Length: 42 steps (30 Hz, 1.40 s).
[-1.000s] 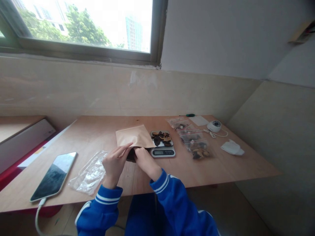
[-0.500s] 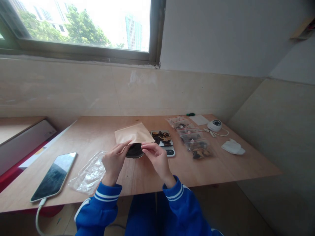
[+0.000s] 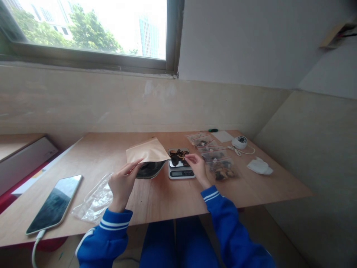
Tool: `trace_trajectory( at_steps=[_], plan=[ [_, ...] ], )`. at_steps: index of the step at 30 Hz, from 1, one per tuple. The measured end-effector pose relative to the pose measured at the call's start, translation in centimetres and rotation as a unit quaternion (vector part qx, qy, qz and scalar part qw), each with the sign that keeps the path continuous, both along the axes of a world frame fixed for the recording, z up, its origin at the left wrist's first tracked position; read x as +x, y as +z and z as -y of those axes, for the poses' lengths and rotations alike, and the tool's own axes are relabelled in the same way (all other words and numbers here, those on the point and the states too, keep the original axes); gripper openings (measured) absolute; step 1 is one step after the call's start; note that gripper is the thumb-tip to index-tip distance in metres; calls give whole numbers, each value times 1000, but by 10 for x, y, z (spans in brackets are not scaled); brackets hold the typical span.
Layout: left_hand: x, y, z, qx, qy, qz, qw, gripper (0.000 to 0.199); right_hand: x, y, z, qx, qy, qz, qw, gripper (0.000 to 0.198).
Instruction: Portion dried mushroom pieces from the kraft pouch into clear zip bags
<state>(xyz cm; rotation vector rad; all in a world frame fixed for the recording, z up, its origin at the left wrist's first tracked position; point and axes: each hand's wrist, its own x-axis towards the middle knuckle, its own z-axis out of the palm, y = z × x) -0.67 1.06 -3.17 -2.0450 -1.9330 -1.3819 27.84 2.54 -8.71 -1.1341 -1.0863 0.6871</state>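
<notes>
My left hand [image 3: 124, 182] grips the edge of a brown kraft paper bag [image 3: 145, 150], whose dark, gaping mouth faces me above the table. At the right side of a small white digital scale [image 3: 181, 174], my right hand [image 3: 198, 167] has its fingertips pinched together against the dried slices [image 3: 175, 158]. These slices are dark brown with some yellowish ones, heaped on the scale's pan. Whether a slice is between the right fingertips is too small to tell.
Several clear zip bags of dried pieces [image 3: 221, 171] lie right of the scale. Farther right are a white dome camera [image 3: 240, 142] and crumpled white tissue [image 3: 260, 166]. A clear plastic bag [image 3: 96, 203] and a phone [image 3: 55, 204] with its cable are on the left.
My right hand has left the bag's mouth and moved right to the slices on the scale. The left hand still holds the bag. The whole view has shifted slightly.
</notes>
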Motion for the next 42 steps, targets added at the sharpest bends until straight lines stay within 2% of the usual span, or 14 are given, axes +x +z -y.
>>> trace_trajectory(
  at_steps=[6, 15, 21, 28, 32, 36, 42],
  plan=[
    [5, 1, 0, -4, 1, 7, 1000, 20, -11, -4, -16, 7, 40, 51, 998, 21],
    [3, 5, 3, -16, -8, 8, 1000, 21, -21, -11, -20, 26, -1, 118, 993, 15],
    [3, 5, 3, -18, 0, 10, 1000, 21, -21, -8, -17, 32, -9, 171, 985, 15],
    [3, 7, 4, -21, 5, 10, 1000, 20, -16, 1, -11, 47, -99, 272, 956, 15],
    [2, 5, 3, -19, 3, 11, 1000, 21, -7, 3, -1, 65, -154, 261, 951, 20],
    [1, 0, 2, -26, 3, 3, 1000, 21, 5, 2, 18, 56, -184, 249, 949, 20],
    [3, -9, 2, -26, 2, -17, 1000, 22, 23, -21, 52, 19, -200, 232, 952, 23]
  ],
)
